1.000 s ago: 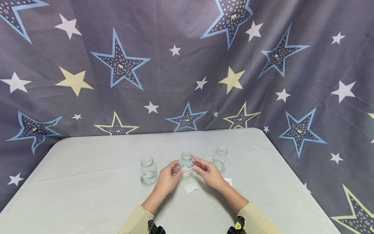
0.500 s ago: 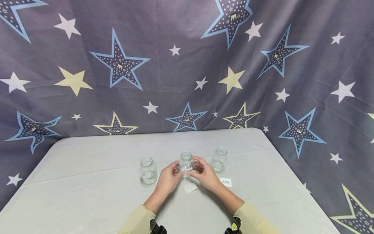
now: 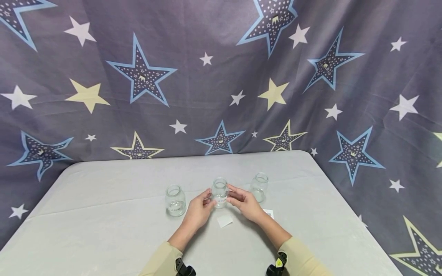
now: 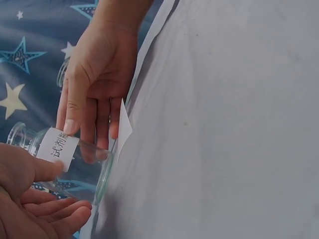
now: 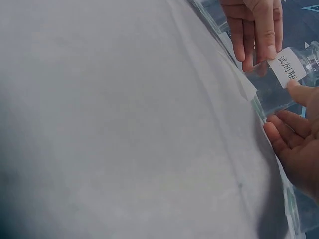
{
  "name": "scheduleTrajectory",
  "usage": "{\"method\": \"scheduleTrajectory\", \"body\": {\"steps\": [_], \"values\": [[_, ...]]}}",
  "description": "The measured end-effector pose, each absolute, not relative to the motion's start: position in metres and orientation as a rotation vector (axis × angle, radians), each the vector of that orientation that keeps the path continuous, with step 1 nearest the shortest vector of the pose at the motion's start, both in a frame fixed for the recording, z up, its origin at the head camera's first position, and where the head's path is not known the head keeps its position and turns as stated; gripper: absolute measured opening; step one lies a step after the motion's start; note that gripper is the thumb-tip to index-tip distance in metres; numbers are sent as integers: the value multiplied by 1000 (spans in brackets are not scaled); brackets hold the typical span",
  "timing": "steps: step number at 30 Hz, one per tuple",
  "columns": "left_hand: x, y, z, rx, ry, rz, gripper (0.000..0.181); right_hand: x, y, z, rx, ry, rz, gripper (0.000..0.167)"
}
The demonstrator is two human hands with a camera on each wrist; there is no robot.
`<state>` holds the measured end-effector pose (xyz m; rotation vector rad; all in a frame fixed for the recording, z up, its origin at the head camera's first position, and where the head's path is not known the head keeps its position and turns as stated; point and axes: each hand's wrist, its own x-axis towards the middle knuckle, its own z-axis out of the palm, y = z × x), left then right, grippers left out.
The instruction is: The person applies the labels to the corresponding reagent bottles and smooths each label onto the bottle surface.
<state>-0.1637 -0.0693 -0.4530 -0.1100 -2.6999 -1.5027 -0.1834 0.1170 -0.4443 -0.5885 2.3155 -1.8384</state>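
A clear glass jar (image 3: 219,190) stands upright at mid-table between my hands. Across its front runs a white label (image 4: 59,149) with printed characters. My left hand (image 3: 199,209) holds the jar's left side, its thumb on one end of the label and its fingers curved round the glass. From the other side, my right hand (image 3: 246,205) holds the jar with the thumb at the label's opposite end, fingers behind the glass. A small white paper piece (image 3: 225,221) lies in front of the jar; one edge sticks up in the left wrist view.
Another glass jar (image 3: 175,201), also labelled, stands left of my left hand. A third jar (image 3: 259,188) stands behind my right hand. Partly hidden by the right wrist is a printed white label (image 3: 269,213) on the white-covered table (image 3: 103,230). A star-patterned curtain (image 3: 193,96) hangs behind.
My right thumb moved left over the jar's label half a second ago, then back to the label's right end. The left hand and jars stay nearly still.
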Motion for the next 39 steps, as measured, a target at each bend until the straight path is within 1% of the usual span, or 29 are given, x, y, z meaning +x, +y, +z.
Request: {"method": "scheduleTrajectory", "body": {"steps": [3, 9, 13, 20, 28, 35, 39], "values": [[-163, -70, -453, -116, -2685, -1529, 51, -185, 118, -448, -557, 2313, -1848, 48], [-162, -71, -453, -137, -2672, -1542, 47, -195, 120, -470, -514, 2330, -1858, 47], [-162, -70, -452, -159, -2675, -1536, 47, -197, 121, -473, -519, 2349, -1862, 48], [-162, -70, -454, -138, -2682, -1515, 48, -195, 120, -471, -520, 2355, -1863, 49], [-160, -73, -449, -86, -2623, -1512, 40, -191, 123, -466, -569, 2390, -1819, 47], [-152, -75, -438, -67, -2609, -1467, 33, -185, 130, -459, -673, 2623, -1705, 36], [-147, -74, -434, -78, -2642, -1432, 23, -183, 135, -455, -643, 2659, -1651, 32]]}}
